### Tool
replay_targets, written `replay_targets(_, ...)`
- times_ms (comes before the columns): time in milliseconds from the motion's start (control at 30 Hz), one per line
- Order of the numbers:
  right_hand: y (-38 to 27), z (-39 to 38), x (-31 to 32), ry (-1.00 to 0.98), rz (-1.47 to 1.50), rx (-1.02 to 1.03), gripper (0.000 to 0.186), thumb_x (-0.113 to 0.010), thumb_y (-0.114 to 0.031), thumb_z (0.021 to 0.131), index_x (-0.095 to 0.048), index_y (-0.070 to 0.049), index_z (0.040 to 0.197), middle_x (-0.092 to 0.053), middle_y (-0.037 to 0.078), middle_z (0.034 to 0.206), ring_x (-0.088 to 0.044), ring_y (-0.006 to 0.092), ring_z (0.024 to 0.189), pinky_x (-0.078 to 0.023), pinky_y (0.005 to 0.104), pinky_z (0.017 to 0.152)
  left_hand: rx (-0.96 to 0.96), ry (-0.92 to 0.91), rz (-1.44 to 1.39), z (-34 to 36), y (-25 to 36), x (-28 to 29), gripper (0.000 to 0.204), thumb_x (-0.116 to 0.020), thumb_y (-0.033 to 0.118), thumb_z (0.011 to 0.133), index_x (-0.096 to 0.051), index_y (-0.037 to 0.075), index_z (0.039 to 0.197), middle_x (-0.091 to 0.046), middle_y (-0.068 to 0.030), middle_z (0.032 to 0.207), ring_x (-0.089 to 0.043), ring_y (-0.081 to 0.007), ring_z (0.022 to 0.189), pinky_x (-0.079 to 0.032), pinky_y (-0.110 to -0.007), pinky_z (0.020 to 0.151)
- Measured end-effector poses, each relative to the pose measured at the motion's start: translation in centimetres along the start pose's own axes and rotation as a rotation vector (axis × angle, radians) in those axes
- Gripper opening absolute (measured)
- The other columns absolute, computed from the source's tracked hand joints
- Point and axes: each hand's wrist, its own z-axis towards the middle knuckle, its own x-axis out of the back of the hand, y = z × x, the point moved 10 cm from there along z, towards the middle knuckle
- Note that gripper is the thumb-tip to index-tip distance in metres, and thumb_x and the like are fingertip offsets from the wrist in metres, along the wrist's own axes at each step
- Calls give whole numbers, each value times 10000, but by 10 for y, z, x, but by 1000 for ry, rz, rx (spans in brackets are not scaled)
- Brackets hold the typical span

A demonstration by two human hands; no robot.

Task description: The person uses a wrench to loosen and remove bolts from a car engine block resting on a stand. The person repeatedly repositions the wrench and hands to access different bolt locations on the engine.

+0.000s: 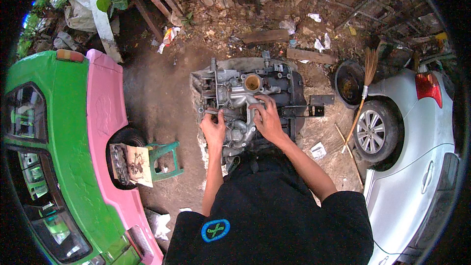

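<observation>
A grey metal car engine (287, 86) rests on the ground in front of me. On its top lies a silver cast intake manifold (240, 100) with a round, brownish opening (252, 83). My right hand (269, 123) has its bent fingers hooked over the manifold's right side. At the engine's left edge is my left hand (212, 128), thumb and fingers drawn together; whatever lies between them is too small to make out. Curved silver pipes (239, 135) run between the two hands.
A green and pink car (68, 113) stands at left, a silver car (412, 122) at right. Beside the left car are a green plastic stool (166, 159) and cardboard (140, 164) bearing dark parts. A broom (365, 88), black basin (347, 81) and wooden planks (267, 37) lie around.
</observation>
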Motion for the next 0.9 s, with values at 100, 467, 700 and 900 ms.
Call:
replay_targets(100, 0, 0, 0, 5, 4, 6, 262, -556, 4, 845, -618, -73, 1088, -468, 158, 1319, -398, 404, 1277, -372, 508, 1045, -35, 72, -37, -5, 0, 5, 161, -664, 111, 937, -616, -32, 880, -647, -99, 634, -622, -154, 568, -480, -332, 550)
replay_targets(467, 2, -1, -1, 13, -2, 26, 293, -591, 1, 823, -607, -70, 1107, -461, 166, 1322, -395, 408, 1281, -361, 510, 1063, 103, 74, -48, -14, -27, 4, 154, -649, 93, 942, -622, -54, 905, -653, -102, 640, -625, -156, 579, -474, -333, 556)
replay_targets(700, 1, -2, -1, 29, -3, 48, 288, -583, 7, 825, -612, -72, 1100, -468, 167, 1314, -405, 408, 1271, -364, 506, 1061, 44, 5, 143, 19, -12, -13, 209, -663, 119, 921, -628, -78, 862, -680, -186, 674, -680, -249, 599, -494, -393, 575)
replay_targets(900, 2, -1, 0, 27, 6, 22, 292, -579, 11, 823, -616, -79, 1099, -472, 164, 1313, -405, 405, 1274, -365, 504, 1060, -49, -8, 318, 42, 5, -41, 292, -657, 219, 926, -654, -68, 874, -640, -281, 700, -657, -449, 694, -499, -479, 628)
